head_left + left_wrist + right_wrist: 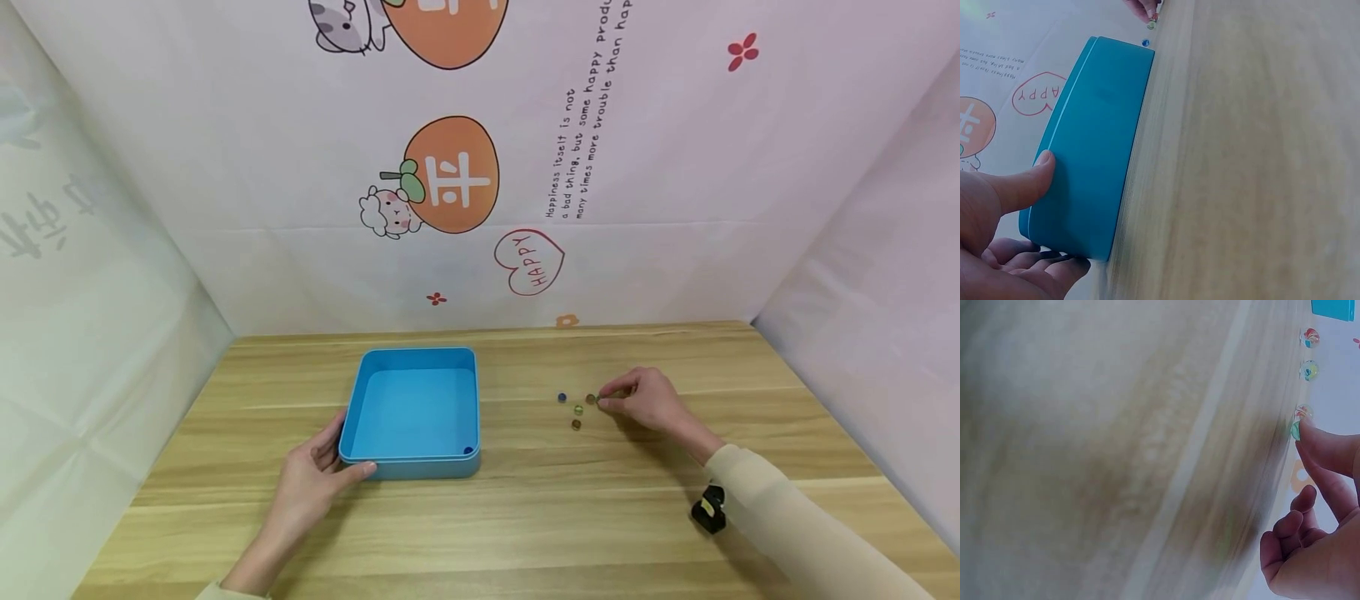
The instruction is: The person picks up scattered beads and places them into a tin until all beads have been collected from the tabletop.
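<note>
And there, left hand [306, 483] grips the blue box [420, 469] at its near-left corner while, well apart, the right hand [651, 402] pinches, seemingly, a green marble [1295, 430] beside four loose marbles [578, 410].

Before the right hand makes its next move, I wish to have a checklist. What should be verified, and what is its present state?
1. Left hand grips the blue box: ok.
2. Opening of the blue box faces up: ok.
3. Right hand pinches the green marble: ok.
4. Green marble lifted off the table: cannot tell.
5. All marbles inside: not ok; one blue marble is in, four others lie loose beside the pinched one.
</note>
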The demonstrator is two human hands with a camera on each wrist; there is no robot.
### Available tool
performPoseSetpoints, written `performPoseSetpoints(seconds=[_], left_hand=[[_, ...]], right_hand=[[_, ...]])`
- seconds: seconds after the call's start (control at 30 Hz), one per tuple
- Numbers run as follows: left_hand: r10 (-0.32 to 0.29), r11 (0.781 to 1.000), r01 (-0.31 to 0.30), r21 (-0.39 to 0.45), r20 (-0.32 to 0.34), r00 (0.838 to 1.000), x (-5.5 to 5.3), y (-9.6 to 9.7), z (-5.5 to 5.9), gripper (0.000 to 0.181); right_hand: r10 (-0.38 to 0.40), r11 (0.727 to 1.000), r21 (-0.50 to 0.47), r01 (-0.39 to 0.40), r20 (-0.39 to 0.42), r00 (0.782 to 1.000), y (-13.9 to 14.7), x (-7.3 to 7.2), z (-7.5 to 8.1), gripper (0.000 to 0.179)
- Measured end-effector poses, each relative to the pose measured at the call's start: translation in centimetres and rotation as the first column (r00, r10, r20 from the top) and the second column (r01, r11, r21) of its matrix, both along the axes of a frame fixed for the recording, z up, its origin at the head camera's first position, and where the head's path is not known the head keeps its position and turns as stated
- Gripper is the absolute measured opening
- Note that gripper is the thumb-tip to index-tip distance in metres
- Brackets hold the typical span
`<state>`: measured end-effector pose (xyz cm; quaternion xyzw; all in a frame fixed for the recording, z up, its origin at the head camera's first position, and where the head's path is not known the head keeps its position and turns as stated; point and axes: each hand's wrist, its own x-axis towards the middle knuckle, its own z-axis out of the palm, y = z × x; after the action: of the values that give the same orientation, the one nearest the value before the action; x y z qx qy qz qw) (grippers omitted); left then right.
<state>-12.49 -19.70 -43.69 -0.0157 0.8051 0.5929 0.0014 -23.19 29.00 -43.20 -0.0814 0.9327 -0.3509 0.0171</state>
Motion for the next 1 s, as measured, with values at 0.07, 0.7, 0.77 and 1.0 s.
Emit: performPoseSetpoints(seconds=[0.07, 0.7, 0.77, 1.0], left_hand=[[-0.002, 1.0, 0.002, 0.001, -0.001, 1.0, 0.0, 0.0, 0.0, 0.094], [-0.002, 1.0, 0.002, 0.004, 0.009, 1.0, 0.0, 0.0, 0.0, 0.094], [0.0, 1.0, 0.0, 0.002, 0.009, 1.0, 0.0, 0.0, 0.0, 0.093], [0.0, 1.0, 0.0, 0.005, 0.009, 1.0, 0.1, 0.0, 0.0, 0.093]], right_hand=[[-0.003, 1.0, -0.002, 0.003, 0.003, 1.0, 0.1, 0.1, 0.0, 0.016], [-0.048, 0.996, -0.072, 0.054, 0.081, 0.996, 0.4, 0.8, 0.8, 0.024], [-0.049, 0.995, -0.083, 0.057, 0.086, 0.995, 0.3, 0.8, 1.0, 0.025], [-0.045, 0.993, -0.105, 0.053, 0.076, 0.996, -0.3, 0.7, 1.7, 0.026]])
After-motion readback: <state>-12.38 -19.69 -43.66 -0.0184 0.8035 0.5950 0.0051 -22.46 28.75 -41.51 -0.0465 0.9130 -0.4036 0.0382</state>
